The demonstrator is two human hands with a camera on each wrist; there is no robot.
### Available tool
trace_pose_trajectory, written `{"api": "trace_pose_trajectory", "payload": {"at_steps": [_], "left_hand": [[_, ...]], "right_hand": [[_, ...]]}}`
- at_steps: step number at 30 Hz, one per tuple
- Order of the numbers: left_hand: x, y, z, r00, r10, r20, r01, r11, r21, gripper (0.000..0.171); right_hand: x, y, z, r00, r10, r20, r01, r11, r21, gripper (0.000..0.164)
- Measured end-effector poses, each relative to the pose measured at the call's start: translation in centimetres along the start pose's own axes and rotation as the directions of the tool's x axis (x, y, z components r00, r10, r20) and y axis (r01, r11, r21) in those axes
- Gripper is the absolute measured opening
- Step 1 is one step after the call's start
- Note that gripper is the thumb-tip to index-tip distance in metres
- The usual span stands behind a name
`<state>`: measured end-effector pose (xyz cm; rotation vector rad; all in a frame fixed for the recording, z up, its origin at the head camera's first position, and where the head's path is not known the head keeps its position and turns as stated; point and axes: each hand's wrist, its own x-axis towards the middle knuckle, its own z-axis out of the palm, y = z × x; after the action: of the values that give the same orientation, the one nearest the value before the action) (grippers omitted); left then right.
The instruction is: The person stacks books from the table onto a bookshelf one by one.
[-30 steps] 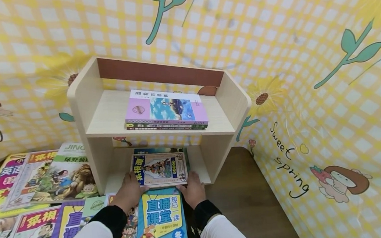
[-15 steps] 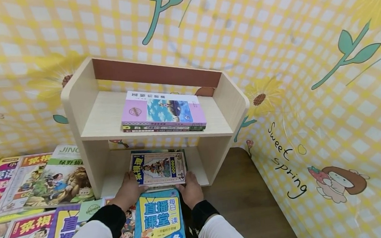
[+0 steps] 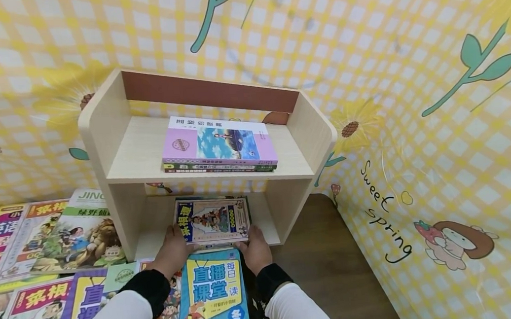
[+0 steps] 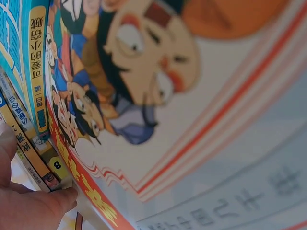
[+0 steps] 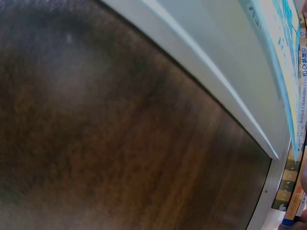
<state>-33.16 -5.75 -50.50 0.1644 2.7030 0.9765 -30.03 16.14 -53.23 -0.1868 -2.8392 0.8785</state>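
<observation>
A small stack of books [image 3: 213,221] lies flat on the lower shelf of a pale wooden bookshelf [image 3: 212,176]; its top cover has a dark blue title strip and a cartoon picture. My left hand [image 3: 171,252] holds the stack's left front corner, thumb along the front edge. At the opposite corner, my right hand [image 3: 256,248] holds the right side. The left wrist view shows fingers [image 4: 43,206] against the ends of several stacked spines [image 4: 36,148]. Only a bit of the right hand shows at the right wrist view's edge, by the spines [image 5: 291,191].
On the upper shelf lies another stack with a lilac book [image 3: 218,142] on top. A blue book [image 3: 213,293] lies just in front of the lower shelf. Several more books [image 3: 78,231] cover the left side of the dark wooden tabletop [image 3: 330,268]. Yellow checked cloth [image 3: 387,71] hangs behind.
The top book has slid back over the blue-green book that stuck out behind it, and the stack's edges line up more closely. Both hands stay at its front corners.
</observation>
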Motion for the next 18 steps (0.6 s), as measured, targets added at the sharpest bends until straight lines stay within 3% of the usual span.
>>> {"api": "trace_pose_trajectory", "payload": {"at_steps": [5, 11, 16, 18], "left_hand": [[-0.2, -0.1, 0.1, 1.000, -0.005, 0.006, 0.005, 1.000, -0.008, 0.094], [-1.7, -0.3, -0.3, 0.995, 0.098, -0.034, -0.100, 0.994, -0.044, 0.087], [-3.3, -0.8, -1.4, 0.981, 0.155, -0.115, -0.154, 0.988, 0.014, 0.087], [-4.4, -1.2, -2.1, 0.980, 0.152, -0.129, -0.145, 0.987, 0.062, 0.091]], "right_hand": [[-0.5, -0.4, -0.2, 1.000, -0.001, -0.003, 0.001, 1.000, 0.017, 0.065], [-1.6, 0.0, -1.0, 0.999, -0.002, 0.034, -0.001, 0.997, 0.078, 0.069], [-3.5, 0.1, -3.0, 0.999, 0.023, 0.048, -0.032, 0.981, 0.193, 0.072], [-4.4, 0.0, -4.0, 0.999, 0.018, 0.051, -0.028, 0.975, 0.222, 0.074]]}}
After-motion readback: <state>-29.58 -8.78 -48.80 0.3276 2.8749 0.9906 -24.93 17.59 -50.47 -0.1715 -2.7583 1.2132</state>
